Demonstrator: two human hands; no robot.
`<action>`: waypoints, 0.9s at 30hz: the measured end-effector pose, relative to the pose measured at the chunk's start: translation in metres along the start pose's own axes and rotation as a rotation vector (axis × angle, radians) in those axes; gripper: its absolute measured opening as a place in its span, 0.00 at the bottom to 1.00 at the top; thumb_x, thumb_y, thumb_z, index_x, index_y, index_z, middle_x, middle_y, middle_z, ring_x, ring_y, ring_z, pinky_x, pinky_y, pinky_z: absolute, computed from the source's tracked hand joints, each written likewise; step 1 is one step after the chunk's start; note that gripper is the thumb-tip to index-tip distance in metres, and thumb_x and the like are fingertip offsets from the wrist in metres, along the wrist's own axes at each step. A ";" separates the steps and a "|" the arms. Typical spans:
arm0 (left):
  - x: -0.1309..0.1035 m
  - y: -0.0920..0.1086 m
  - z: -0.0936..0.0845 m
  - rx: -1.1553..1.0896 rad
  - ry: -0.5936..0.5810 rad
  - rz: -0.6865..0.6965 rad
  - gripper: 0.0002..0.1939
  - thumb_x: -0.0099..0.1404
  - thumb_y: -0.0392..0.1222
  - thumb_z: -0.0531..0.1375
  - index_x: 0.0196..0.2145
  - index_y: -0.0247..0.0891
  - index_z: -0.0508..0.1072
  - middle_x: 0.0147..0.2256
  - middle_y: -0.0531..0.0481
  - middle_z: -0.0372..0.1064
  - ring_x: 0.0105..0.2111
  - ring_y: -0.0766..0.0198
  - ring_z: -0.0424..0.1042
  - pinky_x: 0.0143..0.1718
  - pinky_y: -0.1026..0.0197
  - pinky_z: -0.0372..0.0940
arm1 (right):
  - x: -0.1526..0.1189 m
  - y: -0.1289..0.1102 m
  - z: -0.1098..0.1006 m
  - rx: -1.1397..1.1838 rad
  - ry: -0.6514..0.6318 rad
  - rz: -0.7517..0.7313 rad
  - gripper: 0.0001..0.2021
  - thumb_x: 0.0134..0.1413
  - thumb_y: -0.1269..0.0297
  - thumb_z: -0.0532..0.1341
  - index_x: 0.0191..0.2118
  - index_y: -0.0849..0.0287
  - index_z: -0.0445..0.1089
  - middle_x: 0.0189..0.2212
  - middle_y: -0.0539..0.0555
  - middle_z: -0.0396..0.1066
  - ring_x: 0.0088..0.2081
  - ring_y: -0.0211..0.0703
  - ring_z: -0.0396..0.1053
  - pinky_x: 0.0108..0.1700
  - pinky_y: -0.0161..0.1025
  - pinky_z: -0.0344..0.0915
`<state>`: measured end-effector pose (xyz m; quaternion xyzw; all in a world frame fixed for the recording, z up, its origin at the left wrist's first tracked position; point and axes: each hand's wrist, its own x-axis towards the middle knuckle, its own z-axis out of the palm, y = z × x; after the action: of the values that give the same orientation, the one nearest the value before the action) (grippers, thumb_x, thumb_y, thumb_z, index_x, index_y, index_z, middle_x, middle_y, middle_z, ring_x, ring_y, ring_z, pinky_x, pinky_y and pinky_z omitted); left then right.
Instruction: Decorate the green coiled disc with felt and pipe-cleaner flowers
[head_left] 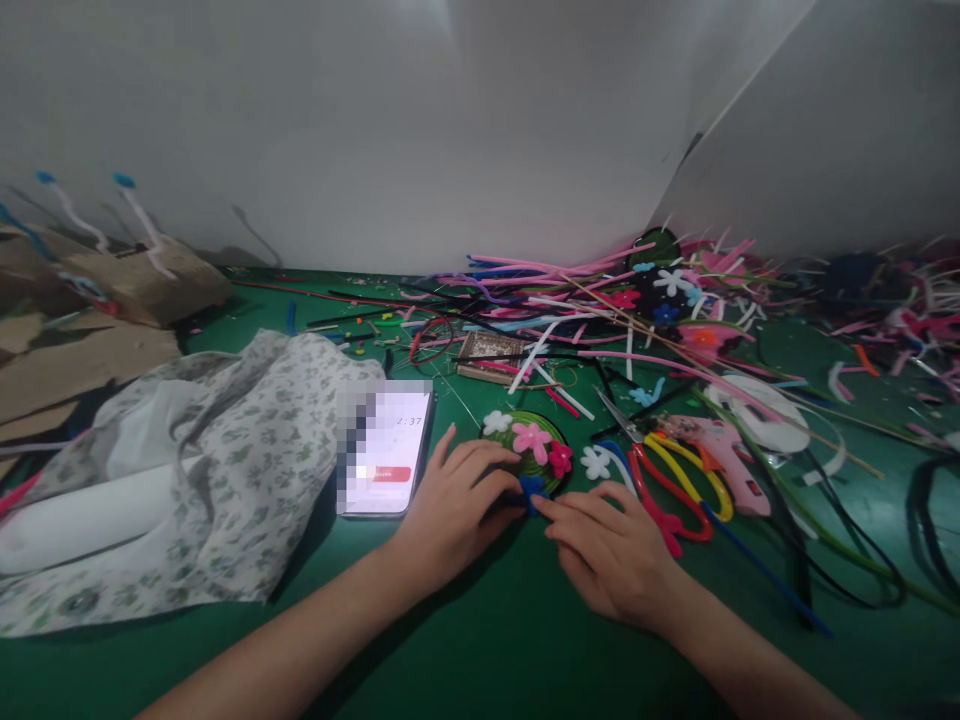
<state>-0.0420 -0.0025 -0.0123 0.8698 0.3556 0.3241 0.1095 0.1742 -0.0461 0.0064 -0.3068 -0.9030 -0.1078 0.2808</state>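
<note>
A round green coiled pipe-cleaner disc lies on the table between both hands. Around it sit a white flower, a light pink flower, a deep pink flower and a blue flower at the near edge. My left hand is closed on the disc's near left edge, thumb and fingertips beside the blue flower. My right hand has its fingers bent together, the index fingertip against the blue flower's right side; its thumb is partly hidden.
A lit phone and patterned cloth lie left. At right are a loose white flower, scissors, a pink glue gun and a white spool. Pipe cleaners cover the back, and cardboard stands far left.
</note>
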 end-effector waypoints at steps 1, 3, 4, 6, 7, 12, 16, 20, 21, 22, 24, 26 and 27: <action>0.000 0.000 0.000 0.001 0.000 0.001 0.03 0.65 0.40 0.61 0.38 0.43 0.72 0.48 0.51 0.73 0.51 0.58 0.68 0.63 0.39 0.42 | 0.000 0.000 0.000 -0.001 -0.002 0.001 0.08 0.56 0.76 0.54 0.38 0.60 0.67 0.44 0.58 0.77 0.41 0.42 0.72 0.42 0.44 0.62; 0.000 -0.001 0.001 0.002 -0.006 0.003 0.03 0.65 0.40 0.61 0.38 0.44 0.72 0.48 0.51 0.73 0.51 0.58 0.68 0.63 0.38 0.42 | 0.000 -0.001 0.000 0.006 0.000 0.004 0.07 0.56 0.76 0.54 0.36 0.59 0.66 0.44 0.58 0.77 0.40 0.42 0.72 0.42 0.44 0.62; 0.000 -0.001 0.001 0.003 -0.009 0.003 0.04 0.65 0.41 0.61 0.39 0.44 0.72 0.48 0.51 0.73 0.51 0.58 0.68 0.63 0.38 0.42 | 0.000 -0.001 0.000 0.014 0.002 0.011 0.07 0.56 0.76 0.53 0.36 0.59 0.66 0.44 0.58 0.77 0.40 0.42 0.72 0.41 0.44 0.62; 0.001 -0.002 0.001 0.009 -0.013 0.001 0.04 0.65 0.41 0.61 0.38 0.44 0.72 0.48 0.51 0.73 0.50 0.57 0.68 0.63 0.38 0.43 | -0.001 -0.001 0.000 0.028 0.001 0.041 0.07 0.55 0.76 0.53 0.35 0.59 0.65 0.44 0.59 0.77 0.41 0.43 0.72 0.41 0.45 0.61; 0.001 -0.001 0.001 0.014 -0.012 0.000 0.04 0.65 0.41 0.61 0.38 0.44 0.72 0.48 0.51 0.73 0.50 0.57 0.69 0.63 0.38 0.43 | -0.001 -0.001 0.001 0.031 -0.004 0.055 0.07 0.54 0.76 0.53 0.35 0.59 0.65 0.44 0.59 0.77 0.41 0.44 0.72 0.41 0.45 0.61; 0.001 0.000 -0.001 0.037 -0.009 -0.007 0.04 0.63 0.39 0.62 0.38 0.43 0.72 0.48 0.51 0.73 0.50 0.58 0.69 0.63 0.39 0.43 | 0.000 -0.001 0.001 0.058 -0.017 0.060 0.08 0.54 0.76 0.53 0.35 0.58 0.65 0.44 0.57 0.77 0.41 0.44 0.71 0.42 0.45 0.61; 0.002 0.001 -0.002 0.025 -0.018 -0.011 0.04 0.63 0.40 0.62 0.38 0.43 0.72 0.48 0.52 0.73 0.50 0.58 0.69 0.64 0.38 0.41 | -0.001 0.000 -0.001 0.094 0.044 0.122 0.09 0.53 0.77 0.53 0.36 0.57 0.64 0.45 0.57 0.77 0.41 0.44 0.71 0.42 0.45 0.61; 0.003 0.001 -0.001 0.009 -0.019 -0.017 0.04 0.63 0.38 0.62 0.38 0.43 0.72 0.48 0.51 0.73 0.50 0.57 0.69 0.64 0.38 0.40 | 0.000 -0.001 0.000 0.071 -0.018 0.081 0.09 0.54 0.76 0.52 0.37 0.58 0.65 0.46 0.57 0.76 0.43 0.44 0.70 0.43 0.46 0.60; 0.003 0.001 -0.001 0.009 -0.020 -0.017 0.05 0.63 0.38 0.62 0.38 0.43 0.72 0.48 0.51 0.73 0.50 0.57 0.69 0.64 0.38 0.40 | 0.000 -0.001 0.000 0.062 -0.031 0.065 0.09 0.54 0.76 0.52 0.37 0.59 0.65 0.46 0.57 0.76 0.43 0.45 0.70 0.43 0.46 0.60; 0.003 0.000 -0.001 0.010 -0.019 -0.016 0.05 0.63 0.38 0.62 0.38 0.43 0.72 0.48 0.51 0.73 0.50 0.57 0.69 0.64 0.38 0.40 | 0.000 -0.002 0.000 0.056 -0.037 0.057 0.09 0.54 0.76 0.52 0.37 0.59 0.65 0.46 0.57 0.76 0.44 0.45 0.70 0.43 0.46 0.60; 0.003 0.000 -0.001 0.015 -0.019 -0.016 0.04 0.63 0.39 0.62 0.38 0.43 0.72 0.48 0.51 0.73 0.50 0.57 0.69 0.64 0.37 0.40 | -0.001 -0.002 -0.001 0.058 -0.027 0.060 0.08 0.54 0.76 0.52 0.37 0.59 0.65 0.46 0.58 0.76 0.43 0.45 0.70 0.43 0.46 0.60; 0.003 0.000 -0.001 0.020 -0.018 -0.015 0.04 0.63 0.39 0.63 0.37 0.43 0.73 0.47 0.51 0.74 0.49 0.57 0.69 0.64 0.37 0.41 | -0.002 -0.002 -0.001 0.067 -0.015 0.075 0.08 0.54 0.76 0.52 0.37 0.59 0.65 0.46 0.58 0.76 0.43 0.45 0.70 0.42 0.46 0.60; 0.003 0.001 -0.001 0.021 -0.019 -0.014 0.04 0.63 0.39 0.63 0.36 0.43 0.73 0.47 0.51 0.74 0.49 0.57 0.70 0.64 0.38 0.41 | -0.002 -0.002 -0.002 0.067 -0.019 0.081 0.09 0.54 0.76 0.52 0.37 0.58 0.65 0.46 0.58 0.76 0.43 0.45 0.70 0.43 0.46 0.60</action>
<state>-0.0410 -0.0010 -0.0098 0.8713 0.3642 0.3113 0.1058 0.1753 -0.0492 0.0063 -0.3345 -0.8955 -0.0632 0.2867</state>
